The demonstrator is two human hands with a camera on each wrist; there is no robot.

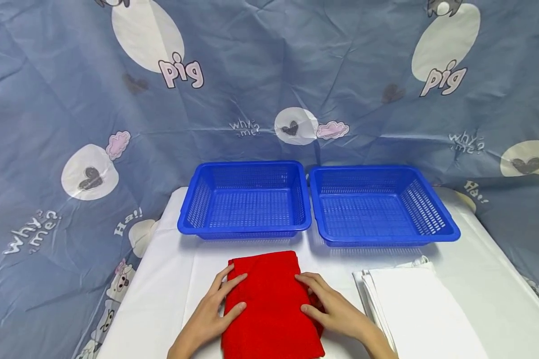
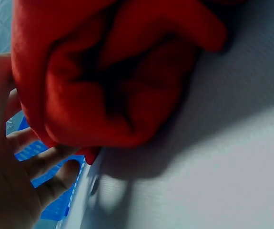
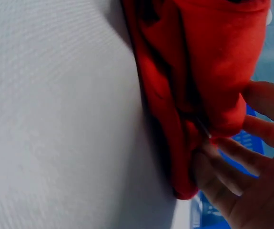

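A folded red cloth lies on the white-covered table, its thick rolled layers showing in both wrist views. My left hand rests at its left side, thumb and fingertips on the top. In the left wrist view the fingers are spread and fairly straight beside the folds. On the opposite side my right hand touches the cloth, with thumb and index fingertip on the upper layer. Its other fingers lie against the side folds in the right wrist view. A folded white cloth lies to the right.
Two blue plastic baskets stand side by side behind the cloths, a left basket and a right basket. A blue printed curtain hangs behind and around the table.
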